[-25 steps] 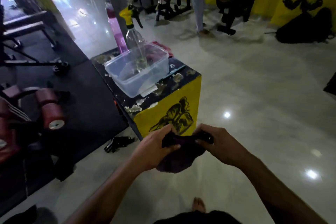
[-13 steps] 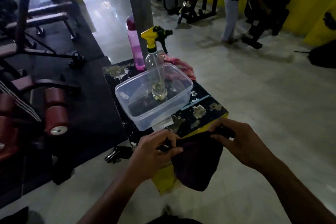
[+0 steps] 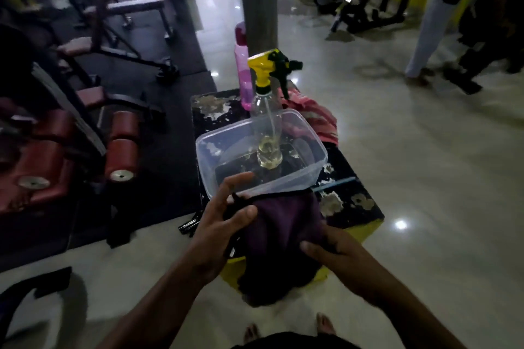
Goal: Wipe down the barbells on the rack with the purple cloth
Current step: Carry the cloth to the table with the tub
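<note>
Purple cloth (image 3: 279, 231) hangs between two hands. Left hand (image 3: 219, 231) pinches its top edge; right hand (image 3: 337, 256) grips its right side. Both are near a clear tub (image 3: 295, 184).

At your twelve o'clock the storage tub (image 3: 317, 150) is clear, smooth plastic, and the spray bottle (image 3: 268, 133) in it is clear plastic with a glossy yellow head. The purple cloth (image 3: 280, 238) you hold looks soft and matt. The box top (image 3: 348, 201) is black, rough and peeling. At three o'clock the floor (image 3: 425, 178) is polished, glossy tile.
</note>
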